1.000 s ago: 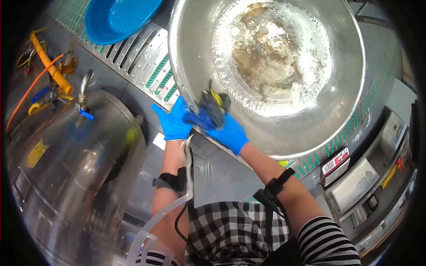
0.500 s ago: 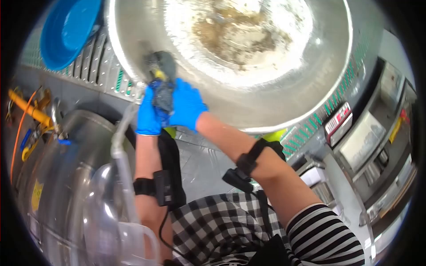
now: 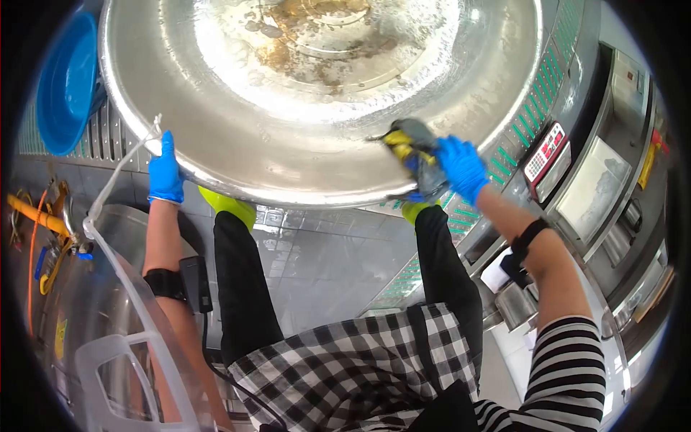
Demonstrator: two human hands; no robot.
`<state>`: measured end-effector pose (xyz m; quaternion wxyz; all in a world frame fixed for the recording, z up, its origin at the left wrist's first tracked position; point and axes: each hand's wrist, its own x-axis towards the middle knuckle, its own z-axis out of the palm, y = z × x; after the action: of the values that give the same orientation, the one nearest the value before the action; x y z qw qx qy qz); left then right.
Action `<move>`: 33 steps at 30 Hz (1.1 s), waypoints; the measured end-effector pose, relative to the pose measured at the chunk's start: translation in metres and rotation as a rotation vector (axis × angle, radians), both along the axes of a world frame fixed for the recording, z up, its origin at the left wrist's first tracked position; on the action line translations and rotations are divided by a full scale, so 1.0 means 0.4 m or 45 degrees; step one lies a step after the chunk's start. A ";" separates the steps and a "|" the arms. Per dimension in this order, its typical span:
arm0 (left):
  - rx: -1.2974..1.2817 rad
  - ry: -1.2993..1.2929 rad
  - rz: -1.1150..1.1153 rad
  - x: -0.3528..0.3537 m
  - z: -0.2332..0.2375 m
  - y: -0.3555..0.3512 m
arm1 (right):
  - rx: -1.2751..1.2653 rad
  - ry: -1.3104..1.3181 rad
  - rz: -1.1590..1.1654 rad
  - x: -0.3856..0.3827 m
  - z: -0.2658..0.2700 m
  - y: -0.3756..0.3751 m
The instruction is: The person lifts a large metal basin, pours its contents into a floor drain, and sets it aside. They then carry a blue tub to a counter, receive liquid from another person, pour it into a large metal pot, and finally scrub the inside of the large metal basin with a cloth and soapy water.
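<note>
A large, shallow metal basin (image 3: 281,162) fills the upper middle, with brownish wet residue (image 3: 309,43) on its floor. My left hand (image 3: 167,176), in a blue glove, grips the basin's near left rim, thumb up along the edge; its other fingers are mostly hidden. My right hand (image 3: 463,169), also gloved in blue, is closed on a bunched dark grey and yellow rag (image 3: 417,155). The rag lies against the basin's inner wall by the near right rim and is slightly blurred.
A blue plastic tub (image 3: 68,86) stands left on the slotted metal grating (image 3: 119,144). Translucent plastic with a handle (image 3: 115,345) crosses the lower left. Right of the basin are a red-and-white keypad device (image 3: 547,155) and metal shelving (image 3: 590,194). Grey tiled floor (image 3: 309,252) shows below.
My hands have separated. My right hand has carried the rag from the basin's left side to its near right side, while my left hand has moved left onto the rim. The view has shifted.
</note>
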<state>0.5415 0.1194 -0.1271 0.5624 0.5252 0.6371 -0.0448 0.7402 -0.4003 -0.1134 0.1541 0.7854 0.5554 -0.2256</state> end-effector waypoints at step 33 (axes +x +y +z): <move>-0.052 0.066 0.315 -0.024 0.057 -0.147 | 0.218 0.210 -0.454 0.026 -0.013 0.021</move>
<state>0.5318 0.0604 -0.1041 0.5576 0.4297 0.7102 -0.0017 0.7504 -0.3921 -0.1186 -0.0016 0.8603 0.4356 -0.2649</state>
